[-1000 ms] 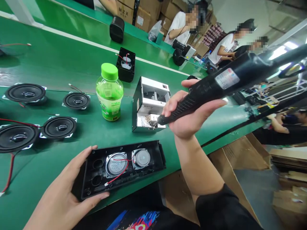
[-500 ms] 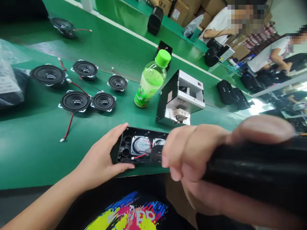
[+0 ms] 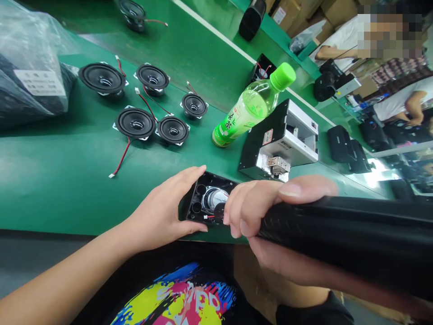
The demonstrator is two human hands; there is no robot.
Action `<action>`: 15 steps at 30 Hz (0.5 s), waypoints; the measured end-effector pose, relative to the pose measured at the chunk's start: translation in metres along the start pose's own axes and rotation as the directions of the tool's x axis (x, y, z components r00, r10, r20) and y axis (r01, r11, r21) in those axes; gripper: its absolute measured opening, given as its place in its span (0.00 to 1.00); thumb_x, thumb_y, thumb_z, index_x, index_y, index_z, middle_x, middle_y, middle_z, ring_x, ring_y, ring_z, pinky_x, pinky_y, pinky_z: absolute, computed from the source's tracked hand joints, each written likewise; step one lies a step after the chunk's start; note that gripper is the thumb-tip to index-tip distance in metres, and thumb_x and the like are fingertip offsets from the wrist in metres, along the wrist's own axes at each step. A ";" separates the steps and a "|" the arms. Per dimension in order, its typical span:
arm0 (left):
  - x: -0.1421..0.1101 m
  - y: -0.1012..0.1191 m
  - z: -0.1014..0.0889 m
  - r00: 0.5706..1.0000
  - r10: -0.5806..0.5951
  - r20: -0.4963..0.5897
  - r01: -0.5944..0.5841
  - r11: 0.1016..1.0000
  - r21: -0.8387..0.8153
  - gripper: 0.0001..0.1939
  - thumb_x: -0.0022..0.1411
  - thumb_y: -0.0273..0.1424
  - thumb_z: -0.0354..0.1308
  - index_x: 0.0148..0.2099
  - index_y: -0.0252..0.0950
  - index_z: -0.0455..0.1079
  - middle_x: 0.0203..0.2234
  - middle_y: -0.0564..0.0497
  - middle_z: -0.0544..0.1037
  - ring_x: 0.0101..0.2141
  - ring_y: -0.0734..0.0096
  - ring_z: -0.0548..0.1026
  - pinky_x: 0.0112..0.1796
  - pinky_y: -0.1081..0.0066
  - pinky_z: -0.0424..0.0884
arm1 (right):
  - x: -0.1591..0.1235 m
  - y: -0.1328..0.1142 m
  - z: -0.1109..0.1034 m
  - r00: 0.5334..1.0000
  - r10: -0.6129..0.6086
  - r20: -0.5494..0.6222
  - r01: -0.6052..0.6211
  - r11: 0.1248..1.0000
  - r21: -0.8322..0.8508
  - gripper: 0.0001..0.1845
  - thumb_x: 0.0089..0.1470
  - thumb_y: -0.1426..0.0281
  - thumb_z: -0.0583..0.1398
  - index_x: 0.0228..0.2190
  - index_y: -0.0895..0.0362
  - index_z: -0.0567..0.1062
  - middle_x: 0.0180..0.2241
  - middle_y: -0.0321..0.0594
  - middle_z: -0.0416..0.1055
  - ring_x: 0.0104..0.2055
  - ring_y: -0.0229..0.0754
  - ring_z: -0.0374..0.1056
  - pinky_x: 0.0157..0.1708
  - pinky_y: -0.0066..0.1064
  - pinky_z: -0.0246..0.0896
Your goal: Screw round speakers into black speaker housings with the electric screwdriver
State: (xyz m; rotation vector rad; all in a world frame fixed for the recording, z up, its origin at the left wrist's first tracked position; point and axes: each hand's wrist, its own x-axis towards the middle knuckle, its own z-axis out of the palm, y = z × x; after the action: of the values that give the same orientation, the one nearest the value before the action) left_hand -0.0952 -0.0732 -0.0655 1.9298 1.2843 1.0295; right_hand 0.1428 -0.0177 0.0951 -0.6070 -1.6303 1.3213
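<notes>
My left hand [image 3: 164, 212] grips the left end of a black speaker housing [image 3: 205, 201] lying at the near edge of the green bench; a silver driver and a red wire show inside it. My right hand [image 3: 267, 212] is wrapped round a black electric screwdriver [image 3: 341, 234] that fills the lower right of the view, its tip down over the housing and hidden behind my fingers. Just beyond stands a grey screw feeder box [image 3: 282, 142].
A green drink bottle [image 3: 252, 106] stands behind the housing. Several loose black speaker drivers [image 3: 137, 123] with red wires lie to the left, and a plastic bag [image 3: 29, 67] at far left. Other people work across the conveyor [image 3: 189, 49], near cardboard boxes.
My right hand has brought the screwdriver from the screw feeder down to the housing. The view has swung left and down, showing more drivers and the plastic bag.
</notes>
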 end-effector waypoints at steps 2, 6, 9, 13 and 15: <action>0.000 0.001 0.000 1.000 -0.008 0.002 0.008 1.000 0.000 0.74 0.69 0.58 0.88 0.99 0.55 0.48 0.91 0.38 0.72 0.86 0.32 0.76 0.84 0.39 0.78 | 0.001 0.002 0.003 1.000 -0.006 -0.016 0.006 1.000 0.030 0.29 0.87 0.38 0.61 0.62 0.40 0.94 0.31 0.34 0.84 0.31 0.47 0.82 0.40 0.46 0.88; 0.001 0.002 0.001 1.000 -0.003 -0.001 0.003 1.000 -0.003 0.73 0.69 0.58 0.88 0.99 0.55 0.49 0.91 0.39 0.72 0.86 0.34 0.76 0.85 0.40 0.77 | -0.001 0.003 0.005 0.999 0.033 0.012 -0.033 0.999 0.001 0.19 0.91 0.52 0.62 0.63 0.32 0.94 0.31 0.32 0.83 0.31 0.45 0.82 0.40 0.43 0.88; 0.001 0.003 0.001 1.000 0.005 -0.005 -0.005 1.000 -0.005 0.73 0.69 0.57 0.88 0.99 0.55 0.48 0.91 0.39 0.72 0.86 0.35 0.76 0.85 0.41 0.77 | -0.004 0.000 0.005 0.998 0.043 0.053 -0.042 0.999 -0.007 0.21 0.91 0.52 0.60 0.65 0.32 0.94 0.32 0.33 0.83 0.32 0.45 0.83 0.40 0.44 0.89; 0.002 0.005 0.001 1.000 0.010 -0.009 -0.010 1.000 -0.008 0.73 0.70 0.55 0.88 0.99 0.55 0.47 0.91 0.38 0.71 0.86 0.35 0.76 0.84 0.41 0.78 | -0.007 0.000 0.007 1.000 0.013 0.009 -0.013 1.000 -0.003 0.20 0.92 0.53 0.60 0.62 0.35 0.94 0.29 0.32 0.81 0.30 0.45 0.81 0.36 0.42 0.86; 0.002 0.005 0.002 1.000 0.011 -0.014 -0.011 1.000 -0.011 0.74 0.69 0.55 0.89 0.99 0.56 0.47 0.91 0.39 0.71 0.86 0.36 0.76 0.84 0.42 0.78 | -0.008 0.000 0.008 1.000 0.015 0.014 -0.015 1.000 -0.004 0.19 0.92 0.53 0.61 0.62 0.35 0.94 0.30 0.33 0.82 0.30 0.45 0.82 0.35 0.42 0.86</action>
State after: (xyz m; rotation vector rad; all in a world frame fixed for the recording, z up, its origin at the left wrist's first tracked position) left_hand -0.0907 -0.0728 -0.0621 1.9269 1.2746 1.0549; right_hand 0.1397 -0.0282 0.0922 -0.6149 -1.6431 1.3356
